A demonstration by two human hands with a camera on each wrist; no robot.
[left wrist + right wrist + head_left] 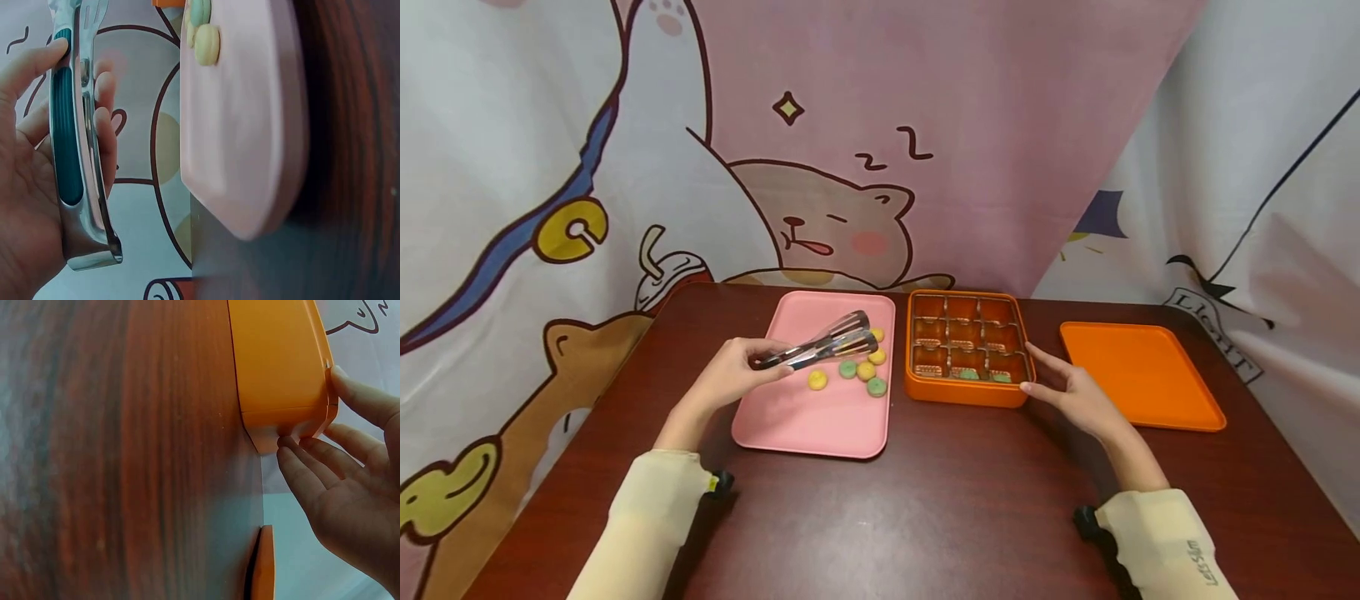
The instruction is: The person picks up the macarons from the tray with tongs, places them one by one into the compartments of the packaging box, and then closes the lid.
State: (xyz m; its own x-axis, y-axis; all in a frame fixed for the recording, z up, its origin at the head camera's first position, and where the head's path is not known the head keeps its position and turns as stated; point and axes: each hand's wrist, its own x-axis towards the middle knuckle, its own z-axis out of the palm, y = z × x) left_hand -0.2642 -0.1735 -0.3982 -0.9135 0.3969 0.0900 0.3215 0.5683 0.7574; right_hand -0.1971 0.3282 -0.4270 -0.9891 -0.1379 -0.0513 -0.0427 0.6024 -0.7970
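My left hand (730, 375) holds metal tongs with teal grips (67, 125), thumb on one arm and fingers on the other. The tongs' slotted tips point right, above the pink tray (805, 425). Several yellow macarons (817, 380) and green macarons (877, 387) lie on that tray, mostly by its right side. To the right stands an orange box (966, 395) with a clear divided insert. Green macarons (969, 374) sit in its front middle and front right compartments. My right hand (1078, 396) grips the box's front right corner, thumb at the rim and fingers against the side.
A flat orange tray (1138, 375) lies right of the box, beyond my right hand. All of it stands on a dark wooden table (865, 533). A printed cartoon curtain (970, 150) hangs close behind the table and along both sides.
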